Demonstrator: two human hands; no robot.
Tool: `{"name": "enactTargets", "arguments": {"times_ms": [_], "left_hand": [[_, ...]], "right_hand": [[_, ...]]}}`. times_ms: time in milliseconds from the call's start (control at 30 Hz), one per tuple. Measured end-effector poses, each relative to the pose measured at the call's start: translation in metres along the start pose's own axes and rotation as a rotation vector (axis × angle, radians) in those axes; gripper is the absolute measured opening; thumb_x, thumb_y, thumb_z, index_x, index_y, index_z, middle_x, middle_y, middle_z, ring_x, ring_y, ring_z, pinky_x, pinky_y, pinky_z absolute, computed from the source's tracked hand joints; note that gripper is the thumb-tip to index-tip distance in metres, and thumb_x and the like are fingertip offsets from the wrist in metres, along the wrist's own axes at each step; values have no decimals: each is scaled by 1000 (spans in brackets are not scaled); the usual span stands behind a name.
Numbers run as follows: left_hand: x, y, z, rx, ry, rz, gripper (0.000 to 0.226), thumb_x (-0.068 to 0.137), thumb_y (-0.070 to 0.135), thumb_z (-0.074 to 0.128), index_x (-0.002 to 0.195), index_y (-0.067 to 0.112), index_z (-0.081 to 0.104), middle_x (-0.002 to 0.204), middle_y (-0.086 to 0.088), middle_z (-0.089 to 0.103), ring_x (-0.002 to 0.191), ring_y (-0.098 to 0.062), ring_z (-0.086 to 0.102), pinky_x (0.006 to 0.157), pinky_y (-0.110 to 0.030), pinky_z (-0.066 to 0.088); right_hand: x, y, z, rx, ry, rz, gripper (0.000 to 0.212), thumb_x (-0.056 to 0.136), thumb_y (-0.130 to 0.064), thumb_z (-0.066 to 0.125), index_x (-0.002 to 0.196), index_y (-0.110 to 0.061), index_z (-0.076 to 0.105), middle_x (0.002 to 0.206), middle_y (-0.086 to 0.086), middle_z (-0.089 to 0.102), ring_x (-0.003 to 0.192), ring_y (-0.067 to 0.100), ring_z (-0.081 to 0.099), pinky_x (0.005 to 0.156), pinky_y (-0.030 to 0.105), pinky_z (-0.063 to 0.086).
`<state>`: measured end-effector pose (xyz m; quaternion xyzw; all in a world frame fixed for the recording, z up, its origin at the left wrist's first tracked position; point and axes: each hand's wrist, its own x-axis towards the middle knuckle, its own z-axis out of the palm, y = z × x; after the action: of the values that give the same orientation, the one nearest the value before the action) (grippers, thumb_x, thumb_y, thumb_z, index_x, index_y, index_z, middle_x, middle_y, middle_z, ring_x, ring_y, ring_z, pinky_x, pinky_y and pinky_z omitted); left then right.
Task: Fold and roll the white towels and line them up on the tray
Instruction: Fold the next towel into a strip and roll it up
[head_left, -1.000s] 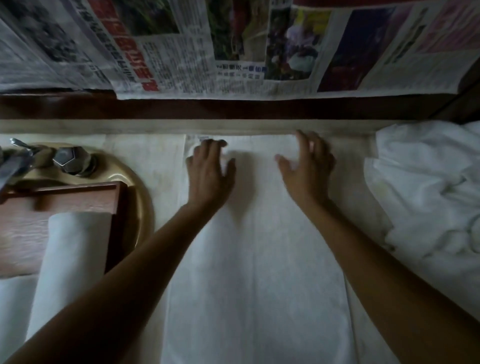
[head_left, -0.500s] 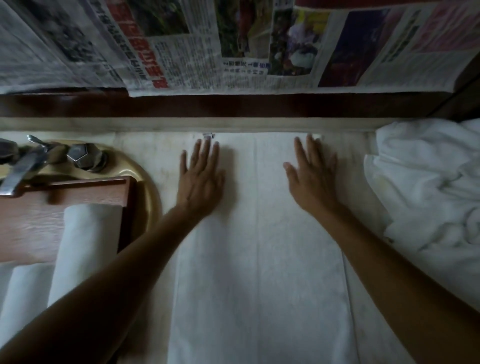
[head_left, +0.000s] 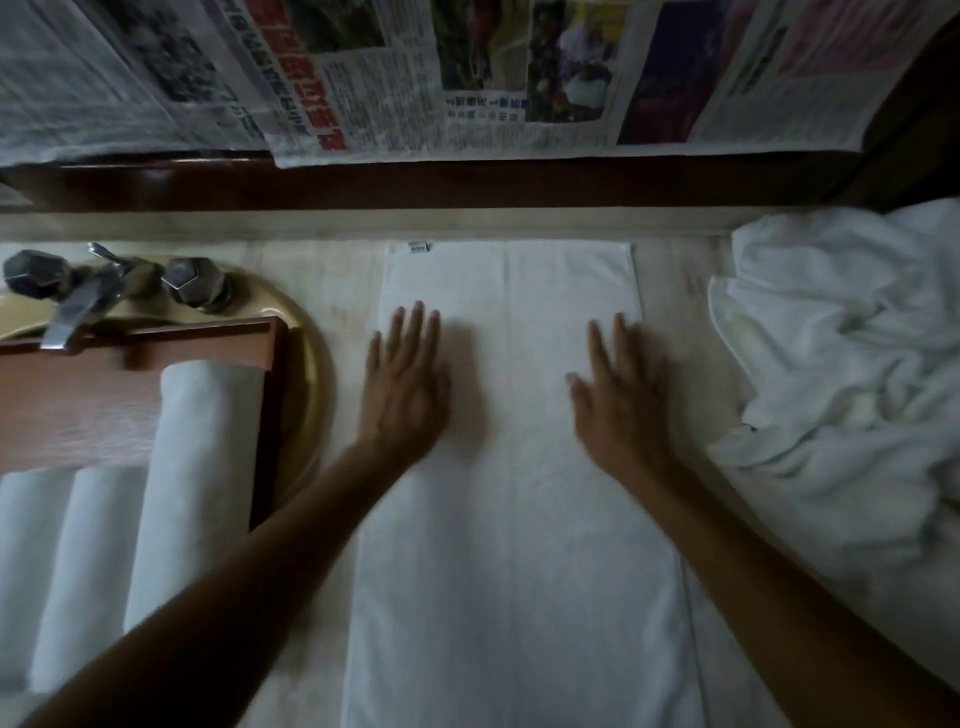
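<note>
Towel (head_left: 519, 545), white and folded into a long strip, is lying flat on the pale counter (head_left: 332, 270), running away from the person toward the back ledge (head_left: 467, 224). Left hand (head_left: 405, 384) and right hand (head_left: 621, 395) are resting on it palms down, fingers straight, gripping nothing. Three rolled towels (head_left: 197, 467) are lying side by side on the wooden tray (head_left: 78, 410) at left. A crumpled white pile (head_left: 841, 389) is sitting at right.
</note>
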<state>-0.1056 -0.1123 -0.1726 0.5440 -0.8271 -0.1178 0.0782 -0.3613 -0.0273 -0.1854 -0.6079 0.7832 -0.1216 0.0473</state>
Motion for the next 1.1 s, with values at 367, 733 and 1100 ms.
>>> {"name": "enactTargets", "arguments": {"times_ms": [367, 733, 1100], "left_hand": [[-113, -16, 14, -68, -22, -123, 65, 108, 48, 21, 166, 18, 9, 173, -3, -2, 160, -19, -6, 129, -52, 6], [-204, 6, 28, -36, -37, 57, 64, 108, 43, 27, 165, 16, 17, 173, -5, 6, 160, -24, 4, 127, -56, 14], [-266, 22, 28, -51, -94, 91, 70, 106, 53, 30, 166, 22, 10, 174, -7, -1, 160, -23, -3, 128, -53, 11]], "right_hand": [[-64, 54, -7, -19, 68, 31, 63, 108, -44, 35, 158, -6, 35, 166, 18, 29, 153, 39, 27, 115, 62, 30], [-187, 9, -6, -117, -62, -75, 65, 105, -47, 35, 162, -17, 29, 170, 10, 19, 158, 29, 13, 124, 61, 10], [-240, -13, -8, -84, -44, -32, 67, 104, -53, 35, 162, -21, 28, 171, 9, 17, 158, 30, 11, 124, 59, 9]]}}
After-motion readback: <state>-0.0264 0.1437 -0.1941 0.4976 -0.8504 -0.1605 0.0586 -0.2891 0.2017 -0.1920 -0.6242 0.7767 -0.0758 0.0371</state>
